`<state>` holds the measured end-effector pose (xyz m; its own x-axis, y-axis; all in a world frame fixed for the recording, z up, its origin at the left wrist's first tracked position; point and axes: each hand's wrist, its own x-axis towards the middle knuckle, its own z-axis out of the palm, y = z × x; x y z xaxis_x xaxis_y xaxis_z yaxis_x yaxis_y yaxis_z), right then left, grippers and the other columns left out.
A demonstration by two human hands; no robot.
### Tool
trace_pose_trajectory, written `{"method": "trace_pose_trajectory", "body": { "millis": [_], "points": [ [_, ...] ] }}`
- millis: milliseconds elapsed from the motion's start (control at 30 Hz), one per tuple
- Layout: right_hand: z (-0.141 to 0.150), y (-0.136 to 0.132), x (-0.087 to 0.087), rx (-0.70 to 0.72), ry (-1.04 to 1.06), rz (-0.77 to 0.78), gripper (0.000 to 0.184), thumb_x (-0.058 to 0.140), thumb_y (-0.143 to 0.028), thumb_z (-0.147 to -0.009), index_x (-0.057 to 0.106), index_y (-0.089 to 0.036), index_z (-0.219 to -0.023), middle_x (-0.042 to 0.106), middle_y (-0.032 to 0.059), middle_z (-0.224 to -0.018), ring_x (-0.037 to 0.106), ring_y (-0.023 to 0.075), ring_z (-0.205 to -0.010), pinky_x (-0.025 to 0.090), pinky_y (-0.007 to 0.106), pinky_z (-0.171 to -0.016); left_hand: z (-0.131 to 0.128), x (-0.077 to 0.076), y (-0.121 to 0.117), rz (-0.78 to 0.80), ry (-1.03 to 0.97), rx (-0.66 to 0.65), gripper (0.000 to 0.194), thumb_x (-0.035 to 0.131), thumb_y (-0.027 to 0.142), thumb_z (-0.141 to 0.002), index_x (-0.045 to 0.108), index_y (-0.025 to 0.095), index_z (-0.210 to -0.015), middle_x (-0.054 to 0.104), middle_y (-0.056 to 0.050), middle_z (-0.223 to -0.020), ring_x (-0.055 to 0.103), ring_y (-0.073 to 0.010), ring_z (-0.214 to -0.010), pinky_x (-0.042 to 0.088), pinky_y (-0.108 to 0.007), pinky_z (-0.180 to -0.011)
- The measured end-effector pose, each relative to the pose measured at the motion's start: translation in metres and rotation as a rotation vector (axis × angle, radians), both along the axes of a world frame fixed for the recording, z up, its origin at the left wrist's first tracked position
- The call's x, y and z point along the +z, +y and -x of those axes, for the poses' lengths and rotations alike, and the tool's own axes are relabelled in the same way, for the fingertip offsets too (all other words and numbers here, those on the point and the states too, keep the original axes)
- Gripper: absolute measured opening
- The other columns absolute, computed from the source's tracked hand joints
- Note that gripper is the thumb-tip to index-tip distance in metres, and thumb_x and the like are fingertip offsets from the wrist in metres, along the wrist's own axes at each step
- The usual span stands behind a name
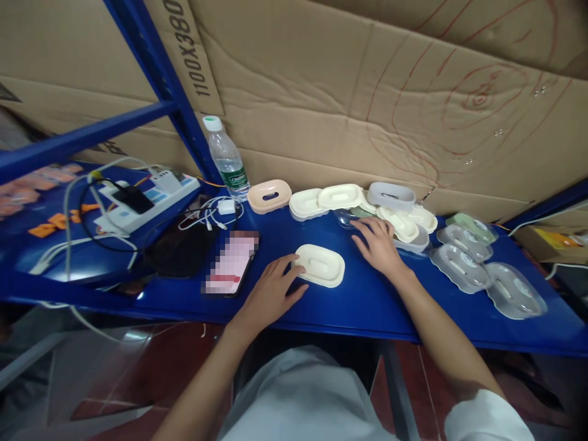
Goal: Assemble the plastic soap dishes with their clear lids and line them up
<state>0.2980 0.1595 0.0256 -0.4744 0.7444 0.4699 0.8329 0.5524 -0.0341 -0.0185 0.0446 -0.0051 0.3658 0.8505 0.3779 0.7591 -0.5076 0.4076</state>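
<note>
A cream oval dish (320, 265), resembling a soap dish, lies flat on the blue table in front of me. At its left edge is my left hand (274, 288), fingertips touching the rim and thumb held apart, not gripping it. My right hand (379, 245) reaches to the back pile with its fingers spread. Its fingertips are at a clear plastic cover (345, 218), and I cannot tell whether they touch it. Around that hand lie cream oval pieces (340, 196), a grey oval tray (391, 196) and another pale tray partly hidden under the pile.
A peach oval tray (269, 196) and a water bottle (228, 160) stand at the back. Left are a phone (231, 263), white cables (214, 211) and a power strip (138, 208). Several covered dishes (460, 267) sit at right. A cardboard wall (312, 79) closes the back.
</note>
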Motion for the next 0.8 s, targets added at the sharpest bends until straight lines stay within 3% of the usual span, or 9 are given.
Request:
{"method": "trace_pose_trajectory", "body": {
  "millis": [167,300,433,600,800],
  "points": [
    [0.014,0.033,0.017,0.008,-0.05,-0.118,0.048,0.042,-0.026,-0.11,0.052,-0.02,-0.156,0.05,0.0164,-0.165,0.04,0.0354,-0.154,0.024,0.062,-0.125,0.0,-0.002,0.001,-0.047,-0.013,0.007,0.017,0.06,0.029,-0.104,0.068,0.023,-0.118,0.063,-0.015,-0.138,0.063,-0.033,-0.131,0.056,-0.054,-0.11],
    [0.03,0.058,0.03,0.027,-0.067,-0.084,0.037,0.043,-0.029,-0.112,0.067,-0.013,-0.135,0.069,0.018,-0.142,0.053,0.0352,-0.145,0.023,0.062,-0.124,0.004,-0.003,-0.001,-0.041,-0.077,-0.006,0.011,0.06,0.027,-0.104,0.067,0.022,-0.112,0.062,-0.013,-0.136,0.063,-0.0304,-0.13,0.055,-0.05,-0.111],
    [0.035,0.033,0.028,0.124,0.044,-0.094,0.031,0.048,-0.037,-0.112,0.071,-0.017,-0.119,0.077,0.0137,-0.125,0.066,0.0293,-0.128,0.03,0.054,-0.121,0.007,-0.005,-0.003,-0.035,-0.137,0.044,0.01,0.059,0.028,-0.106,0.064,0.023,-0.113,0.062,-0.012,-0.137,0.061,-0.0293,-0.131,0.055,-0.049,-0.111],
    [0.02,-0.015,0.006,0.222,0.138,0.051,0.023,0.057,-0.04,-0.109,0.072,-0.022,-0.114,0.079,0.0091,-0.119,0.072,0.026,-0.113,0.042,0.045,-0.107,0.01,-0.001,0.001,-0.087,-0.275,0.214,0.009,0.059,0.03,-0.106,0.062,0.023,-0.112,0.062,-0.012,-0.133,0.062,-0.0291,-0.128,0.052,-0.051,-0.113],
    [0.024,-0.015,-0.014,0.307,0.091,0.243,0.021,0.063,-0.04,-0.106,0.072,-0.022,-0.11,0.08,0.0078,-0.114,0.072,0.0254,-0.109,0.047,0.042,-0.101,0.011,0.006,0.001,-0.169,-0.355,0.394,0.009,0.057,0.03,-0.105,0.06,0.024,-0.111,0.062,-0.013,-0.13,0.06,-0.0307,-0.13,0.049,-0.054,-0.116]
  ]
}}
